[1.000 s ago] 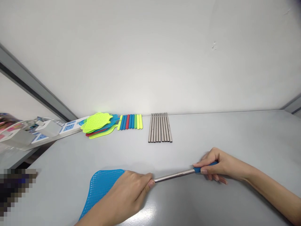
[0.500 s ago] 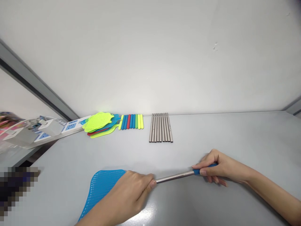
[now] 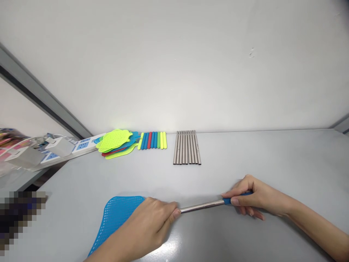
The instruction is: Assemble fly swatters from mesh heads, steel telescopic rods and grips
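Observation:
A fly swatter with a blue mesh head (image 3: 116, 218), a metal rod (image 3: 201, 207) and a blue handle grip (image 3: 227, 201) lies across both hands, low over the grey table. My left hand (image 3: 152, 225) is closed around the joint of head and rod, covering that joint. At the other end, my right hand (image 3: 247, 198) pinches the blue grip between thumb and fingers, with part of the grip hidden behind them. The bare rod spans the gap between my hands.
Towards the wall lie several steel tubes (image 3: 187, 148) in a row, several coloured handle grips (image 3: 152, 141) and a pile of swatter heads (image 3: 113, 142). A power strip (image 3: 84, 145) with plugged-in adapters runs along the left edge of the table (image 3: 259, 153).
The right hand and blue grip have shifted very slightly left and down. Both hands keep their hold on the swatter.

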`<state>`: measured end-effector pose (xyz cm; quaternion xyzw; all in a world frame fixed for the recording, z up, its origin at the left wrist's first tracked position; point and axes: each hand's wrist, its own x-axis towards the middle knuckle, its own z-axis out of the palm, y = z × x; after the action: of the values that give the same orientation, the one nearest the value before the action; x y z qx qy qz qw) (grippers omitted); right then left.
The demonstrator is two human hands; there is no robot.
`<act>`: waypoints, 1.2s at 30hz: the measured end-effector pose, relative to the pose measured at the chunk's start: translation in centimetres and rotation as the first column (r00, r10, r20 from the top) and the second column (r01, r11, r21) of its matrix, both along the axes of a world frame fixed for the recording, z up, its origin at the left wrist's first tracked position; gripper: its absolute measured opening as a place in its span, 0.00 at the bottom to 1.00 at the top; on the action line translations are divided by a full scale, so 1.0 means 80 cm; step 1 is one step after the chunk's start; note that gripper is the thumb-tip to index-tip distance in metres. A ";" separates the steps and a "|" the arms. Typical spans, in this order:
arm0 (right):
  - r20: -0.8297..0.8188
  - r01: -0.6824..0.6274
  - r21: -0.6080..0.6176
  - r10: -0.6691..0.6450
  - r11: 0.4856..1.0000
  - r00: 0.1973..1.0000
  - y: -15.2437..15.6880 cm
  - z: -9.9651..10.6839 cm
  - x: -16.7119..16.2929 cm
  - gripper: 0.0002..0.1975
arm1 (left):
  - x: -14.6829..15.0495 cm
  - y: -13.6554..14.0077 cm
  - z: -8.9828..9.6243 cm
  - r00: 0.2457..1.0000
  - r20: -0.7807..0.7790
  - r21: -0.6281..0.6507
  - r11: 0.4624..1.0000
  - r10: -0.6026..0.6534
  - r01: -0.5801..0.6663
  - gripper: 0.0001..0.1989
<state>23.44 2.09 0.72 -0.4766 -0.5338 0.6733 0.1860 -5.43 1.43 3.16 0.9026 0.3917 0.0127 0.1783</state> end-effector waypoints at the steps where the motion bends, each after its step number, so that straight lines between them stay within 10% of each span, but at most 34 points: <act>1: 0.003 0.003 -0.002 -0.003 1.000 1.000 0.000 0.001 0.000 0.16 | 0.000 0.000 0.000 1.000 -0.027 -0.008 1.000 -0.002 0.002 0.19; 36: -0.043 -0.023 -0.009 0.023 1.000 0.999 0.012 -0.005 0.021 0.18 | -0.018 0.031 0.005 1.000 -0.009 0.095 0.995 -0.014 0.015 0.16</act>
<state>25.08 3.02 0.35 -0.4569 -0.5320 0.6879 0.1872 -6.90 3.88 3.56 0.9129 0.3847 0.0262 0.1336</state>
